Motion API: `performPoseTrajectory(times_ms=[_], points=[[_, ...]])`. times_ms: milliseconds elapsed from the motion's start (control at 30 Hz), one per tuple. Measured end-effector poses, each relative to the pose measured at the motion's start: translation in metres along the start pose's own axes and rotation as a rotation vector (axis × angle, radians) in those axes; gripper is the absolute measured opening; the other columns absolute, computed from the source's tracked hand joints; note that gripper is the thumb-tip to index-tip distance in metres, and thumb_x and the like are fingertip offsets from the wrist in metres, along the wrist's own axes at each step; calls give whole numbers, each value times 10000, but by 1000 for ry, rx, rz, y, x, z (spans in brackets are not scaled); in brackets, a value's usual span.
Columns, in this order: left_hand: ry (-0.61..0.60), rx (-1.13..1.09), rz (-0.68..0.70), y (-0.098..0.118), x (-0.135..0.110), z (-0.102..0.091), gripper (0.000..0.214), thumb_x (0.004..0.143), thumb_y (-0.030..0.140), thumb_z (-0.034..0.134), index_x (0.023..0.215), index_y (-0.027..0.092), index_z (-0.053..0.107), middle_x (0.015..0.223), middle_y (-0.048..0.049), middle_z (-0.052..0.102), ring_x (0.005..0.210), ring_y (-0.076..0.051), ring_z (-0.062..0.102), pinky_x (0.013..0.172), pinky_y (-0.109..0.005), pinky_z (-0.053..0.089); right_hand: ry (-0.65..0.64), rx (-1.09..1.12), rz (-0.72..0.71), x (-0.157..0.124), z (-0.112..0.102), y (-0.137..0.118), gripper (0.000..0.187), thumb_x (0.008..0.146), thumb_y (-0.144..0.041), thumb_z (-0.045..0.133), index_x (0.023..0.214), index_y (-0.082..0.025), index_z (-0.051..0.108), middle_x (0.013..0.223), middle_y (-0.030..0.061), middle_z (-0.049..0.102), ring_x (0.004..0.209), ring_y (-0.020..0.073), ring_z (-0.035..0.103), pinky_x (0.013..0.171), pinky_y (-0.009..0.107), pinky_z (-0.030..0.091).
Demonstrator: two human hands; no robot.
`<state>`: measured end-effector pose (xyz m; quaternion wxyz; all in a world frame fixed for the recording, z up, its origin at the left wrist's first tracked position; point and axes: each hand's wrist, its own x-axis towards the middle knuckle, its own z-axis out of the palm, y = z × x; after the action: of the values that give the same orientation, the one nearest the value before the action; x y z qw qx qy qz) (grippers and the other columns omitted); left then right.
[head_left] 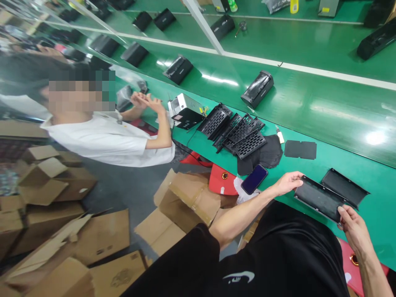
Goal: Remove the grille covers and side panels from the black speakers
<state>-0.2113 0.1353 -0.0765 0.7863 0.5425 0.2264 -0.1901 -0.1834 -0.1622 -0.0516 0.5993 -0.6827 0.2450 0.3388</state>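
Observation:
Between my hands I hold a black plastic speaker panel (320, 199), its hollow inner side with small clips along the rim facing up. My left hand (289, 183) pinches its left end, thumb on top. At the right end, the fingers of my right hand (352, 222) close on the near corner. A second such panel (345, 186) lies on the green bench just behind, partly covered by the held one. Left of these, a flat black sheet (300, 149) rests near a fanned stack of black sheets (270, 152) and several perforated black grilles (239, 132).
A phone (254, 179) lies at the bench edge, with a small white-labelled bottle (279, 135) farther back. Black speakers (258, 88) stand along the green conveyor (309, 111). To the left, a co-worker in a white shirt (123, 142) sits by a boxy device (187, 111). Cardboard boxes (185, 206) fill the floor.

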Motion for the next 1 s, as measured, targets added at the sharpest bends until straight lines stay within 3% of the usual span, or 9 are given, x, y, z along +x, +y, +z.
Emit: performPoseTrajectory(times_ms=[233,433,567,700,900,1000], points=[[-12,219,-7,-20,11,1,429,836,347,684,1195,111,696,742,32,579,638,-98,509,659,-230,420,10,-58,-3,11,-8,20,621,637,-699,890,907,-223,596,567,-79,476,486,117,397,469,256,350],[27,562,39,-38,20,5,393,894,245,555,1231,155,735,777,14,657,715,-131,582,728,-225,464,48,-149,20,21,-12,34,685,556,-733,892,887,-214,592,579,-44,549,490,142,476,450,260,383],[57,769,117,-43,24,11,389,923,183,507,1230,179,745,982,-52,759,926,-188,673,914,-286,515,85,-182,20,23,-14,41,726,510,-731,880,932,-211,602,669,-15,617,552,176,581,480,277,470],[61,934,119,-41,24,17,409,961,170,455,1274,161,719,1173,-140,737,1095,-254,682,1068,-386,489,120,-241,36,26,-17,43,691,532,-731,840,921,-208,609,736,18,660,622,230,677,554,332,558],[85,1065,42,-28,15,29,365,979,221,470,1259,165,697,1100,-173,731,1021,-315,720,951,-445,554,73,-329,43,24,-22,42,648,545,-782,778,854,-240,605,716,60,697,663,311,734,602,412,602],[36,1122,-7,-26,12,30,409,978,259,487,1354,182,628,1112,-165,751,1019,-320,740,886,-429,574,61,-439,-23,18,-33,43,580,676,-797,757,849,-258,631,746,88,709,715,323,742,617,424,610]])
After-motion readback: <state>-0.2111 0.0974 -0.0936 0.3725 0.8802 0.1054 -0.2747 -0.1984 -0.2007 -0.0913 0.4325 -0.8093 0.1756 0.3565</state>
